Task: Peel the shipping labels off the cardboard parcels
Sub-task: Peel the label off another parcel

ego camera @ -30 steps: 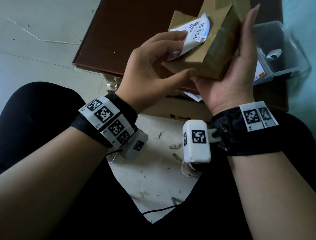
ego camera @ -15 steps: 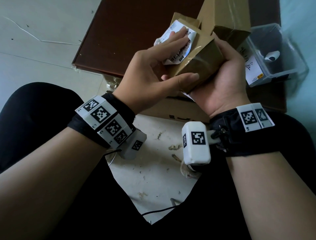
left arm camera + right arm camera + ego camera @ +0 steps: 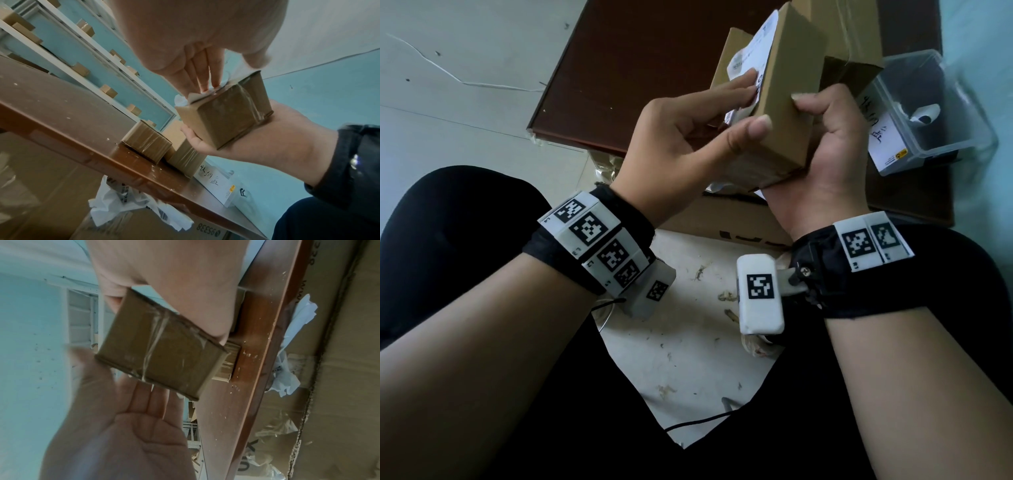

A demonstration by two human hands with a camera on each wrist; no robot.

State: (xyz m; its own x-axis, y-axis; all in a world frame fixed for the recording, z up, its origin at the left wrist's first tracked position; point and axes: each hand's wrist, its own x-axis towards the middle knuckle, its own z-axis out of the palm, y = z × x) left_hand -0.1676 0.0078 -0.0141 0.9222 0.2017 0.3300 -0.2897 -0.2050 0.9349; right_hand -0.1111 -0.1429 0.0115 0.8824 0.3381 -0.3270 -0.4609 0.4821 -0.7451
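Note:
A small brown cardboard parcel (image 3: 784,102) stands on end above the table edge, its taped end showing in the right wrist view (image 3: 160,350). My right hand (image 3: 822,130) grips it from the right, with the palm under it and the fingers curled over its far side. A white shipping label (image 3: 753,54) sits on the parcel's left face, wrinkled and partly lifted (image 3: 185,99). My left hand (image 3: 753,102) lays straight fingers (image 3: 205,78) flat on the label. Its thumb presses the parcel's near face.
A dark brown table (image 3: 637,68) carries two more taped parcels (image 3: 146,142) and a clear plastic bin (image 3: 935,113) at the right. A large carton (image 3: 722,222) under the table edge holds crumpled peeled labels (image 3: 127,203). Paper scraps lie on the floor between my legs.
The parcel has been turned up on end, so the label face now points left. My right fingers have curled over it. My left fingers went from pulling the label to lying flat on it.

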